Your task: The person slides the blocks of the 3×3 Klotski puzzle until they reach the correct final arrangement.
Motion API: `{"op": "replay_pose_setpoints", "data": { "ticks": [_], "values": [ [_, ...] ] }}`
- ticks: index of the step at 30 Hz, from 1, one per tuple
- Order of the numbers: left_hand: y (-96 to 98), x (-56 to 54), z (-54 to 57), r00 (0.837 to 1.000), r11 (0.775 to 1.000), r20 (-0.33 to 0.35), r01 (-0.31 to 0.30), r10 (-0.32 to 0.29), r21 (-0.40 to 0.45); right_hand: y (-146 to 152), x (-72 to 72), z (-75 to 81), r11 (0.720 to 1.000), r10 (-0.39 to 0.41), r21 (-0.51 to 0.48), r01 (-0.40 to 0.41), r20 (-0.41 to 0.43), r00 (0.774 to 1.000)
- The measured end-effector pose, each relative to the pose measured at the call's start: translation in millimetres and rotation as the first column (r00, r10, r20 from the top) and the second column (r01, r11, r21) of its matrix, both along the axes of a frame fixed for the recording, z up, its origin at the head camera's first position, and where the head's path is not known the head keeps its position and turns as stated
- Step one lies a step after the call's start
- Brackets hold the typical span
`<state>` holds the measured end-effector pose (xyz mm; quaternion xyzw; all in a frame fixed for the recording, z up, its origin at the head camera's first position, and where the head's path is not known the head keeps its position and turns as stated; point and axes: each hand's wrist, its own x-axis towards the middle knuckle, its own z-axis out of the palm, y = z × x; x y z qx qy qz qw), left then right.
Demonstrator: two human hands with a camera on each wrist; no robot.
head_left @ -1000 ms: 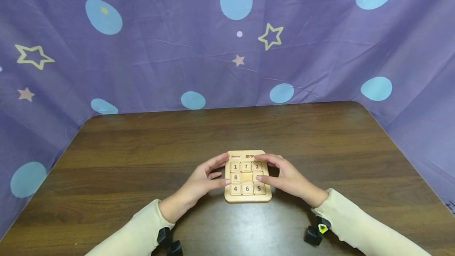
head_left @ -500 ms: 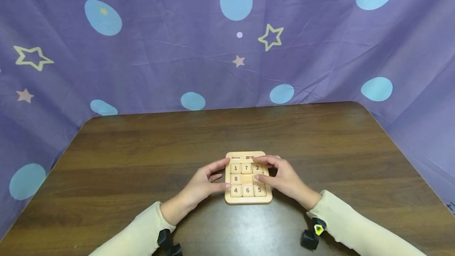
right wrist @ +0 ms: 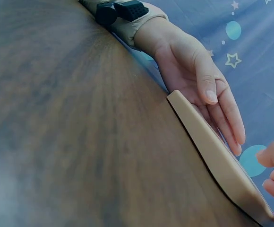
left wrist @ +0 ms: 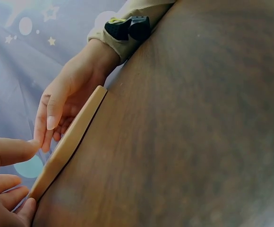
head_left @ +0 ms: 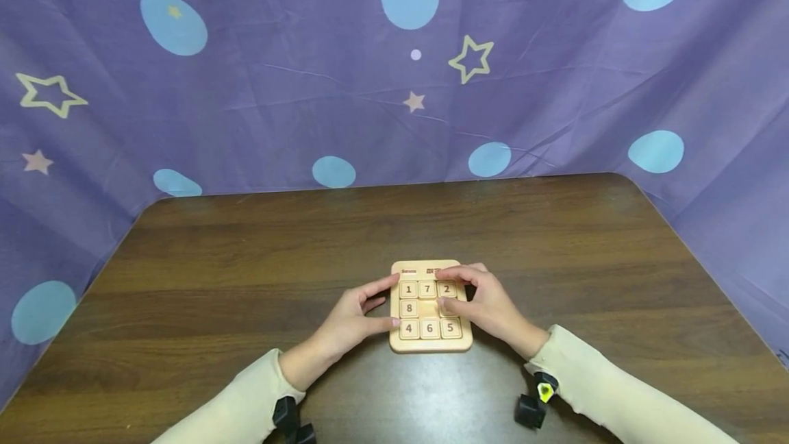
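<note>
A light wooden number sliding puzzle (head_left: 429, 346) lies flat on the table. Its top row reads 1, 7, 2 and its bottom row 4, 6, 5. An 8 tile (head_left: 409, 307) stands at middle left, beside a vacant centre slot. My left hand (head_left: 349, 317) touches the left edge, index finger near the top corner and thumb lower down. Over the right side, my right hand (head_left: 490, 303) has its thumb on the middle-right tile, whose number is covered. The right index fingertip is at the printed strip along the top. Both wrist views show the board's wooden side edge and the fingers beside it.
The dark wood-grain table (head_left: 277, 238) has rounded far corners. Behind it hangs a purple cloth (head_left: 277, 122) with blue dots and stars. Black wrist devices (head_left: 530, 410) sit at both pale sleeves, close over the table.
My right hand has shifted slightly left, its thumb reaching further over the middle-right tile. My left thumb sits a little lower along the edge. The visible tiles keep their order.
</note>
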<state>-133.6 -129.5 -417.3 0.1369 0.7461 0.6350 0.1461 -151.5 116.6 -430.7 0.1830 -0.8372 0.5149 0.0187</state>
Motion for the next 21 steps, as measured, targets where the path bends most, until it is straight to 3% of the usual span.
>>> {"op": "replay_pose_setpoints", "data": {
  "ticks": [9,21],
  "values": [
    [0.4,-0.3,-1.5,0.998,1.000,-0.054,-0.016,0.016,-0.009,-2.0,-0.6,0.1,1.000,0.001,-0.011,-0.001,-0.008,1.000],
    [-1.8,0.1,-3.9,0.993,0.997,-0.116,0.014,-0.023,-0.072,-2.6,-0.8,0.8,0.999,-0.017,0.042,0.019,-0.034,0.999]
  ]
}}
